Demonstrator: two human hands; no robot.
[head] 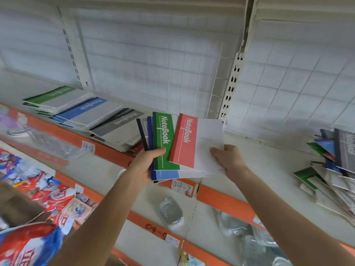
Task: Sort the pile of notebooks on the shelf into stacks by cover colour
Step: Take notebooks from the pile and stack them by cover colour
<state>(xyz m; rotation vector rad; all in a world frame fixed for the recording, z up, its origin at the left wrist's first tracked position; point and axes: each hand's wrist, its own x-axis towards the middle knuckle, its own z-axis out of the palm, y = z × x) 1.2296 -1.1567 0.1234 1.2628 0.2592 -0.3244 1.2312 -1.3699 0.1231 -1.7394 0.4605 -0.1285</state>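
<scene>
My left hand (147, 166) grips a fan of several notebooks above the shelf edge: a green one (163, 139) on top, a blue one (165, 174) and a grey one (144, 131) beneath. My right hand (228, 160) pinches the white right side of a red notebook (185, 141) that lies over the fan. On the shelf at the left lie sorted stacks: green (51, 96), blue (86, 110) and grey (119, 125). An unsorted pile of notebooks (334, 166) sits on the shelf at the right.
The white shelf (269, 166) has an orange front strip with paper labels reading 04-2 (181, 187). A wire grid back panel (153, 64) rises behind. Lower shelves hold clear plastic items (171, 210) and colourful packets (48, 191) at the left.
</scene>
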